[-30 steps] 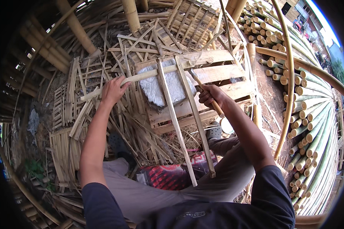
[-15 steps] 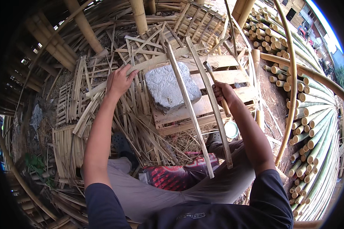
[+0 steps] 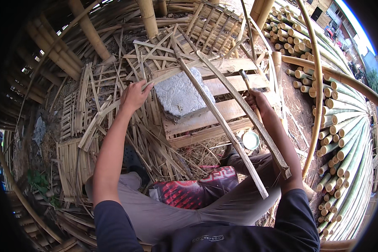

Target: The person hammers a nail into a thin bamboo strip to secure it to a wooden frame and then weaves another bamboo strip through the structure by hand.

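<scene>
Lower centre of the frame: a red-and-black printed sack [image 3: 193, 194] between the knees. Right of it, the near ends of the left slat [image 3: 221, 119] and the right slat [image 3: 239, 100] hang free, no crosspiece on them. Mid-frame, the left hand [image 3: 134, 95] is closed over the crosspiece [image 3: 168, 75], thumb showing. Right of centre, the right hand [image 3: 256, 102] wraps the handle of a hammer [image 3: 245, 81], its head up and apart from the slats. Stone block [image 3: 178, 97] sits at centre on a wooden pallet [image 3: 235, 110], just below the crosspiece.

Progress, my read: part done. Both slats cross the crosspiece near their far ends and seem attached there; the near ends look left to do.

Hard to make out from here: any nails at the crossings, too small; left fingertips, hidden behind the strip. Far right, stacked bamboo poles [image 3: 344, 122], cut off by the dark rim.
</scene>
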Available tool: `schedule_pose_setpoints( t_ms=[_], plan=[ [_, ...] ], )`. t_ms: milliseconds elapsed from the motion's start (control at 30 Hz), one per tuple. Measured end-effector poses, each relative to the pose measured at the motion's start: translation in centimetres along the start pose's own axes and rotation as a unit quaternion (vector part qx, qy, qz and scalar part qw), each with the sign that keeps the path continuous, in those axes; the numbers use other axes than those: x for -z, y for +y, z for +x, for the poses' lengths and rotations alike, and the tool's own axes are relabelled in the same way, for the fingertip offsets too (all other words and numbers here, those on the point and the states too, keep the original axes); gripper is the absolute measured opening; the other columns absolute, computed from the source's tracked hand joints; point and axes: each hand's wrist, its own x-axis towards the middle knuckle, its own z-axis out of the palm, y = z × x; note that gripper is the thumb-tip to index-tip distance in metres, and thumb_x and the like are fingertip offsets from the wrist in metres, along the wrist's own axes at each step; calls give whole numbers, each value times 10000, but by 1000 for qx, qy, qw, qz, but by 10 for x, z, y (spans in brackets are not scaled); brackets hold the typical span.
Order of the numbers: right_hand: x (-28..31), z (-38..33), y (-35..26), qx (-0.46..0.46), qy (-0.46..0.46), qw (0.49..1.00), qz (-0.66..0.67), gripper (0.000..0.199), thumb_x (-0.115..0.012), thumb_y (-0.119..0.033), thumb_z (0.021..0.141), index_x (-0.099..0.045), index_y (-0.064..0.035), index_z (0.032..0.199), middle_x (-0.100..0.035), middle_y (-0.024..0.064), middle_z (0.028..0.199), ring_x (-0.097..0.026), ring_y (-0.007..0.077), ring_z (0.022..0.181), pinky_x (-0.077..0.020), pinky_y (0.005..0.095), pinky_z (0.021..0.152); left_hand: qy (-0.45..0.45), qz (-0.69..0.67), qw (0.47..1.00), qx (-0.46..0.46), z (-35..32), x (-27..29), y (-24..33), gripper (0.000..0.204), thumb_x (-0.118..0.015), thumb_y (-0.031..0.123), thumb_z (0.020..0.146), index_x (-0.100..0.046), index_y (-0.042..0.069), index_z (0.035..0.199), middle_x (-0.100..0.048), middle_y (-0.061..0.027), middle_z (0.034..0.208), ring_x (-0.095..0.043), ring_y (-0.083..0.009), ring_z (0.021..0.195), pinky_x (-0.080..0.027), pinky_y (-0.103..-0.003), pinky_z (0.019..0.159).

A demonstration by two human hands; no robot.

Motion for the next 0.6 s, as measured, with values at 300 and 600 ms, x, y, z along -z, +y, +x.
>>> schedule_pose_setpoints(
  t_ms=[300, 600],
  plan=[
    [-7, -17, -3, 6, 17, 1000, 21, 285, -434, -323, 1052, -394, -130, 846, -365, -47, 626, -326, 23, 466, -270, 151, 317, -38, 28, 999, -8, 3, -13, 19, 498, -531, 560, 950, -682, 87, 993, -695, -203, 836, -674, -407, 853, -529, -500, 733],
    [-1, -12, 1, 3, 41, 998, -43, 318, -502, -384, 1015, -353, -131, 893, -414, -11, 692, -383, 61, 502, -298, 195, 371, -51, 25, 998, -13, 5, -23, 22, 516, -515, 559, 960, -681, 73, 1014, -700, -203, 843, -677, -407, 858, -541, -499, 750]
  ],
)
